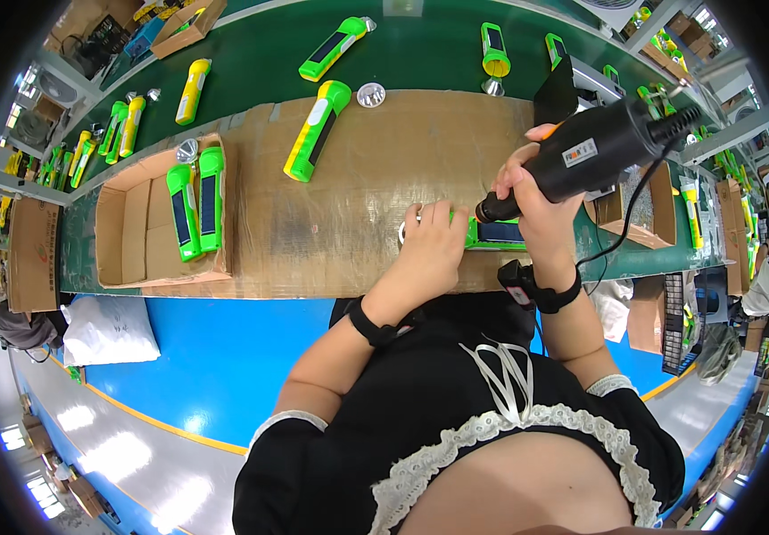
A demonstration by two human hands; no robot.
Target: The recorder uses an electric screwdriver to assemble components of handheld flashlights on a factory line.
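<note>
My right hand (pixel 536 192) is wrapped round a black electric screwdriver (pixel 594 152), its cord running off to the right. The tool's nose points down and left, close to my left hand (pixel 434 241). Under both hands a green flashlight (pixel 494 233) with a dark solar panel lies on the cardboard sheet (pixel 358 205). My left hand grips the flashlight's head end, and its fingers cover much of that part. A pale round rim shows just left of those fingers. Whether the screwdriver tip touches the flashlight is hidden.
At left an open cardboard box (pixel 121 232) holds two green flashlights (pixel 210 196) on its right edge. Another flashlight (pixel 318 131) and a loose silver reflector (pixel 371 95) lie ahead. At right stand a small box of screws (pixel 639 209) and a black device (pixel 572 89).
</note>
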